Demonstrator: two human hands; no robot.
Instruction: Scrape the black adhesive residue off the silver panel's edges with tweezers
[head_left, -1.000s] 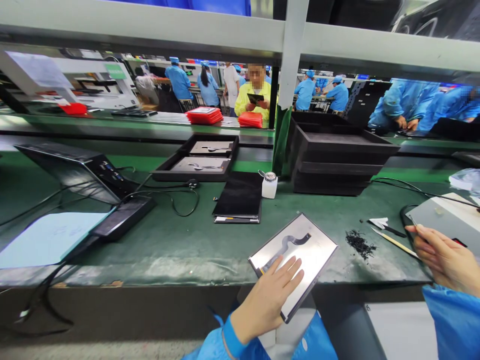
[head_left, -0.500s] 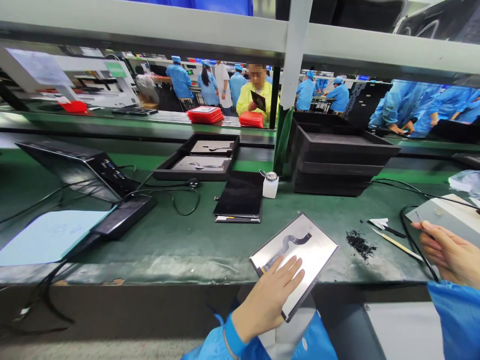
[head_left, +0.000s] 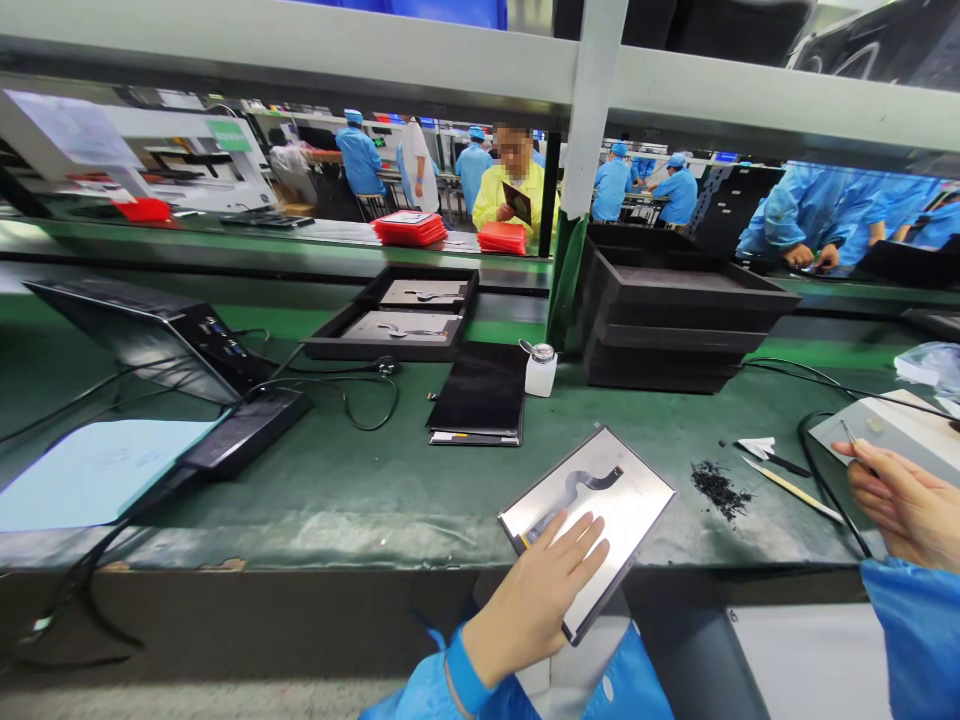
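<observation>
The green workbench (head_left: pixel 337 485) is stretching before you, the silver-backed panel (head_left: pixel 636 492) jutting over its front edge. Your left hand (head_left: pixel 538 592) is resting spread-fingered on the panel, whether gripping I cannot tell; your right hand (head_left: pixel 904 498) is pinching a thin tool (head_left: pixel 848 433).

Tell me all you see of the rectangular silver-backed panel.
The rectangular silver-backed panel looks thin, smooth and metallic, with dark edges and a curving dark ribbon-like strip. It lies skewed over the front edge of the green worktop, near corner overhanging. The bare left hand rests on it, fingers extended, thumb hidden.
</observation>
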